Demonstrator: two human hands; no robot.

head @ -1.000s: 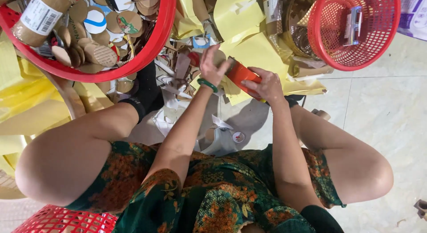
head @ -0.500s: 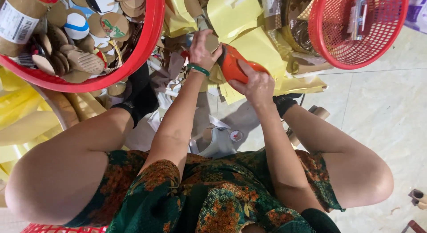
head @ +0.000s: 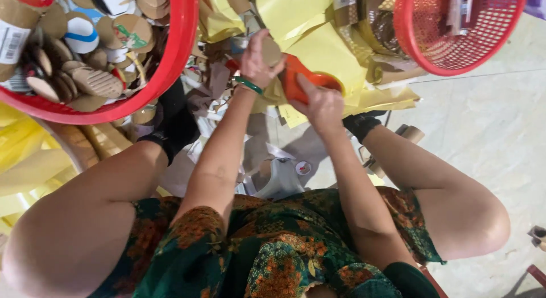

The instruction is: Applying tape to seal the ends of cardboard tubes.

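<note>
Above the seated person's knees, both hands meet over a heap of yellow paper (head: 327,53) and cardboard scraps. The left hand (head: 257,62), with a green bangle (head: 248,85) at its wrist, is closed around a brown cardboard disc (head: 271,49), pinching it between thumb and fingers. Just to the right of that disc, the right hand (head: 322,104) grips a pair of orange-handled scissors (head: 298,81), its fingers curled through and around the handle. The blades point toward the disc, but they are hidden behind the left hand, so whether they touch the cardboard cannot be told.

To the left of the disc sits a big red basket (head: 170,64), filled with round cardboard pieces, cardboard tubes and printed lids. To the right of the disc, at the upper corner, a second red basket (head: 421,44) with a mesh wall holds a few small items too blurred to name. Below the disc, between the person's legs, grey and brown paper offcuts lie scattered on the pale tiled floor (head: 483,133). The person wears a green dress (head: 273,247) with orange flowers and dark socks (head: 173,124).
</note>
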